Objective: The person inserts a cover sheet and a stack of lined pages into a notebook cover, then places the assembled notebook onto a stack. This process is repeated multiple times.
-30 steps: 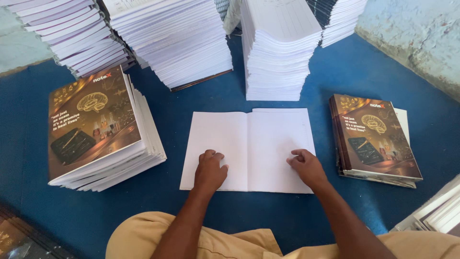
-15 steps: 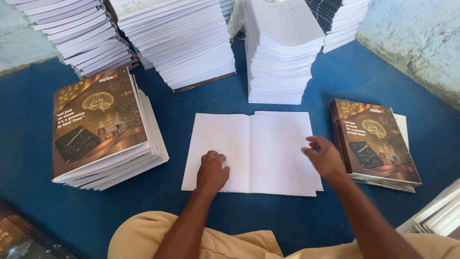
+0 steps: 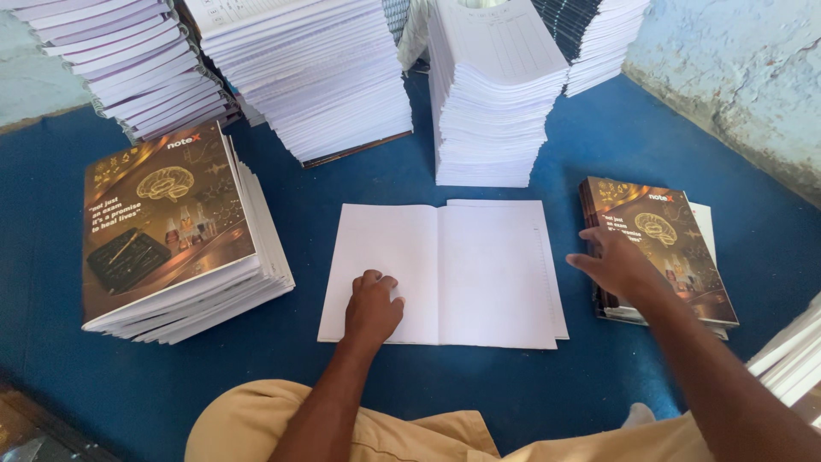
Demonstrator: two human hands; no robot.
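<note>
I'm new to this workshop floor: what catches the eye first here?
An open blank notebook lies mid-floor on the blue mat, the left hand pressing its left page. The right hand touches a small pile of brown-covered notebooks at right; tall white paper stacks stand behind.

Open blank sheets in front of you, short cover stack off to your right

The open white sheets [image 3: 462, 269] lie flat on the blue surface, folded down the middle like a spread book, pages blank apart from what looks like a faint margin line near the right edge, hard to tell. Your left hand [image 3: 372, 310] rests curled on the left page. Your right hand [image 3: 617, 267] sits open on the left edge of the small stack of brown printed covers [image 3: 663, 244], well right of the sheets.
</note>
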